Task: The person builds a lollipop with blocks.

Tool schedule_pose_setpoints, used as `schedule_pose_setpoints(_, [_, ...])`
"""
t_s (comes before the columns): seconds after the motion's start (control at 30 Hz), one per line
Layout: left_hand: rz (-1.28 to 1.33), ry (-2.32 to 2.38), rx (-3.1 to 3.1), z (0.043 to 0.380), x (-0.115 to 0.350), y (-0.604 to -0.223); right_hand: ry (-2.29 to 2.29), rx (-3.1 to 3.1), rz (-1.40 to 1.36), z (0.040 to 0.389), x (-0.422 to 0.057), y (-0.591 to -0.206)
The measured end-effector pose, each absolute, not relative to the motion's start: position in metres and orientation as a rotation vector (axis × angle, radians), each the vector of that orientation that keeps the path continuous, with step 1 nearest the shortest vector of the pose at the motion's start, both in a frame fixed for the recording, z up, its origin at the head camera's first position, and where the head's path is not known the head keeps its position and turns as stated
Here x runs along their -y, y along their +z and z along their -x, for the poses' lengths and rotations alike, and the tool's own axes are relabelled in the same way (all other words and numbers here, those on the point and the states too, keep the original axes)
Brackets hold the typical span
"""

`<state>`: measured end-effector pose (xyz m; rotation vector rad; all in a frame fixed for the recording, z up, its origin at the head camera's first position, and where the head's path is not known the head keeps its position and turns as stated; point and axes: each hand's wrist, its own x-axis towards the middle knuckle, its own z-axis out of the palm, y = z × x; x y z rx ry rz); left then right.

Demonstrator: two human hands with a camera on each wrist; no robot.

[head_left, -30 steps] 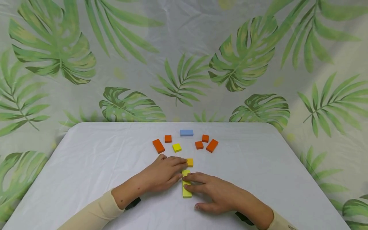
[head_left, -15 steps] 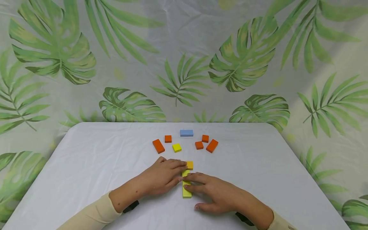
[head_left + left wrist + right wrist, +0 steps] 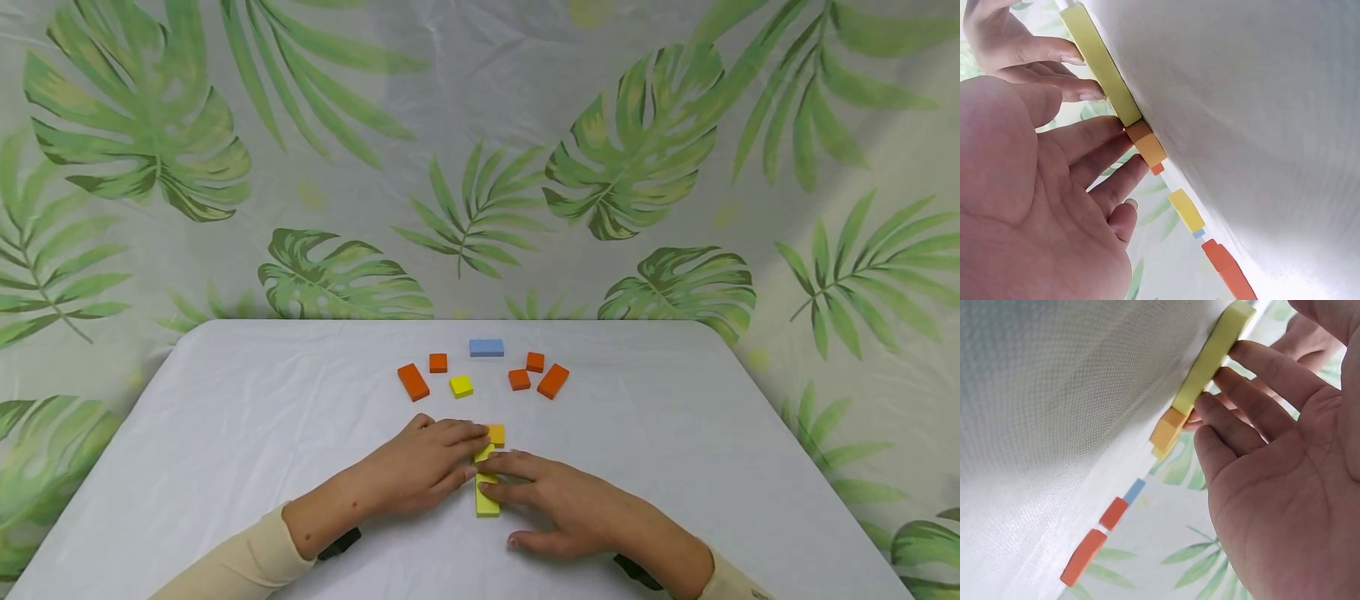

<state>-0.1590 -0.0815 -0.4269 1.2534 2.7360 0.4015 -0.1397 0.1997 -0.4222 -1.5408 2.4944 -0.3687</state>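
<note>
A long pale-yellow block point(image 3: 488, 505) lies lengthwise on the white table, pointing away from me. At its far end is a small yellow-orange block point(image 3: 497, 434); the left wrist view shows this orange block point(image 3: 1147, 144) meeting the long block point(image 3: 1102, 69) end to end. My left hand point(image 3: 423, 462) reaches in from the left, its extended fingertips on the orange block and its thumb beside the long one. From the right, my right hand point(image 3: 562, 500) rests extended fingertips on the long block point(image 3: 1213, 359), covering part of it in the head view.
Farther back, a blue block point(image 3: 487, 348) lies near the table's rear edge. Red-orange blocks, long point(image 3: 413, 382) and small point(image 3: 438, 363), flank it on both sides. A small bright-yellow block point(image 3: 461, 386) sits front left of it. A leaf-patterned cloth point(image 3: 480, 208) hangs behind.
My left hand has drawn the orange block toward me, and the gap between it and the long yellow block has closed. My right hand has stayed in place.
</note>
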Motion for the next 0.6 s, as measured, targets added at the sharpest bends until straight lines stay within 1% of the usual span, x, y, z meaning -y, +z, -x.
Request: schedule_pose_setpoints(0.6, [-1.290, 0.333, -2.768, 0.1562, 0.0799, -0.4301, -0.348, -2.514, 1.568, 0.1371, -0.1990, -0.4232])
